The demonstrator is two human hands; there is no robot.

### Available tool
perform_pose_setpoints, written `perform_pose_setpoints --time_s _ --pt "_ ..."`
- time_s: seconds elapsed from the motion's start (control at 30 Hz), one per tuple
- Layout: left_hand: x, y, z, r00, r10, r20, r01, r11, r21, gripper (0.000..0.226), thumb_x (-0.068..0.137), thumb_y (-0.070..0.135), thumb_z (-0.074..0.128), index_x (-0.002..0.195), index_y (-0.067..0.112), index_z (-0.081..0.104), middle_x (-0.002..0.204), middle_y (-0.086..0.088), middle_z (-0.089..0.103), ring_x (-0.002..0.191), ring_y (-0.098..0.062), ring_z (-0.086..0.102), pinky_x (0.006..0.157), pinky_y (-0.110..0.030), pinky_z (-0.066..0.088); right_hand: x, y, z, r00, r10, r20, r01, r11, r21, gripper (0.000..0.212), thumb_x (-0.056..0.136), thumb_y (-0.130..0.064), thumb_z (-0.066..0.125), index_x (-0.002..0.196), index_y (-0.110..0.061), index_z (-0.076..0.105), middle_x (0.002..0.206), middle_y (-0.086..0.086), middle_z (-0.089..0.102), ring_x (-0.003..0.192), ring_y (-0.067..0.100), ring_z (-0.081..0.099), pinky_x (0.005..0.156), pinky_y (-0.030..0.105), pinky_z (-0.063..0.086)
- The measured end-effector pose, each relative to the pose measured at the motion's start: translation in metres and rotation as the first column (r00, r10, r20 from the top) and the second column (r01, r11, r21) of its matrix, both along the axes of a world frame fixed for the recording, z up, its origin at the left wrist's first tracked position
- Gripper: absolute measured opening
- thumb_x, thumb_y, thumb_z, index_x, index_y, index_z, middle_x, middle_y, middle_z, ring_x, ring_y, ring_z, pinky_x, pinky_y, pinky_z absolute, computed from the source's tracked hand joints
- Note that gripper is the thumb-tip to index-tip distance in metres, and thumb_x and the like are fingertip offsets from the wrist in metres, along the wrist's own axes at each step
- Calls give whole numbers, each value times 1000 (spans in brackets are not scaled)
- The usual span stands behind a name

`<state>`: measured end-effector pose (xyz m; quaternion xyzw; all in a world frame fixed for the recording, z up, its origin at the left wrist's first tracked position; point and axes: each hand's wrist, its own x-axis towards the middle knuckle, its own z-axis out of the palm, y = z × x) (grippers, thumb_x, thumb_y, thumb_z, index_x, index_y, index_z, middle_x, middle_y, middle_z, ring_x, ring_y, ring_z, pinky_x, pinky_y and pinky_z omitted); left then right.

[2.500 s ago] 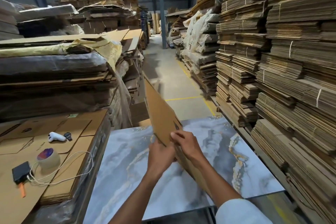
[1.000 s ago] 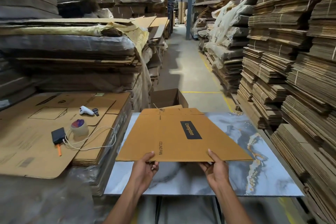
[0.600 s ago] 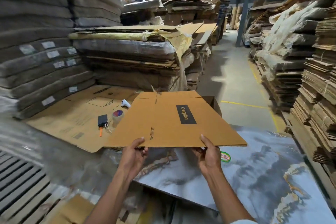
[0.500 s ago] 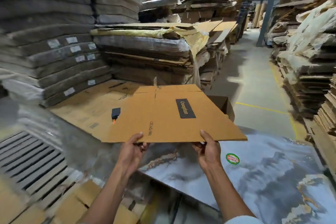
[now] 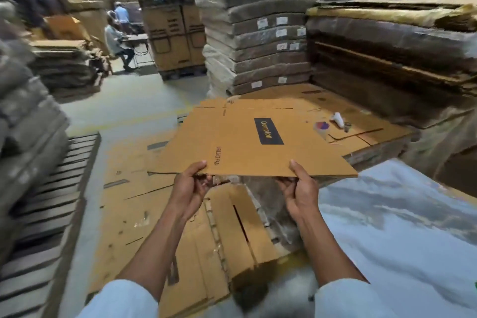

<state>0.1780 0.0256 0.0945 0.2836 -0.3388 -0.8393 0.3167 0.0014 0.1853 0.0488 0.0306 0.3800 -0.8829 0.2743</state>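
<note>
You hold a flat carton (image 5: pixel 253 142) out in front of you by its near edge, roughly level. Your left hand (image 5: pixel 189 188) pinches that edge left of its middle, thumb on the top face and fingers curled under the board. Your right hand (image 5: pixel 300 193) grips the same edge further right in the same way, thumb on top, fingers beneath. The two hands are well apart along the edge. The top face carries a dark label (image 5: pixel 268 131) reading "Crompton", and the small print "CEILING FAN" runs just beside your left thumb.

The carton is in the air and touches nothing but your hands. Below it, between your forearms, lie folded boards (image 5: pixel 232 240), with more flat cardboard spread to the left of them. To your right is a marbled sheet (image 5: pixel 400 227), pale blue-grey, its edge just beside your right forearm. Beyond the carton's far right corner a low stack (image 5: pixel 374 124) of cardboard carries a tape roll (image 5: pixel 321 128) and a white tool (image 5: pixel 338 119), near each other. Wrapped bundles (image 5: pixel 258 41) rise behind that stack. A slatted pallet (image 5: pixel 51 201) lies on your far left. Far off at upper left a person (image 5: pixel 114 39) sits at a table, too blurred to tell more
</note>
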Motion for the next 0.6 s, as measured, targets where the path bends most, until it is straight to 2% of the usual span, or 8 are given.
perform_pose_setpoints --time_s 0.07,0.2,0.3,0.43,0.5,0.6 --pt "38 -19 -4 997 79 -6 -78 997 19 22 99 5 53 78 8 59 57 -2 60 49 -11 49 46 -16 46 26 -34 -1 995 95 -4 -95 995 23 19 96 -9 64 115 -5 64 94 9 77 76 20 76 63 37 63" --pt "112 -60 -18 974 227 -9 -227 973 51 35 98 3 54 66 9 66 58 -4 59 44 -11 50 45 -18 47 83 -98 -4 970 244 -12 -243 969 37 35 96 -11 65 129 -2 59 114 20 70 82 24 76 70 42 64" --pt "164 -94 -29 952 306 25 -307 950 59 19 96 3 58 78 9 59 64 -4 53 44 -12 51 45 -20 48 126 -143 -8 952 305 1 -305 952 40 32 95 -9 66 126 -4 61 114 19 71 88 28 75 72 45 64" --pt "231 -147 -55 942 335 30 -336 939 78 3 92 5 63 92 6 61 91 -13 53 48 -13 55 47 -20 50 187 -197 -18 930 366 26 -367 928 60 10 95 -8 66 105 -7 66 96 12 75 82 27 75 69 43 64" --pt "260 -169 -69 935 352 43 -354 930 97 14 91 6 66 104 3 60 106 -16 52 52 -13 56 49 -20 50 212 -220 -28 921 387 39 -389 917 85 10 94 -10 67 104 -8 66 95 10 76 83 26 76 69 41 64" --pt "288 -191 -86 931 361 60 -366 922 125 21 90 6 67 109 1 61 111 -20 55 52 -13 56 49 -19 51 239 -243 -45 918 392 64 -397 909 128 24 95 -12 67 117 -7 63 95 8 79 85 26 77 67 40 63"
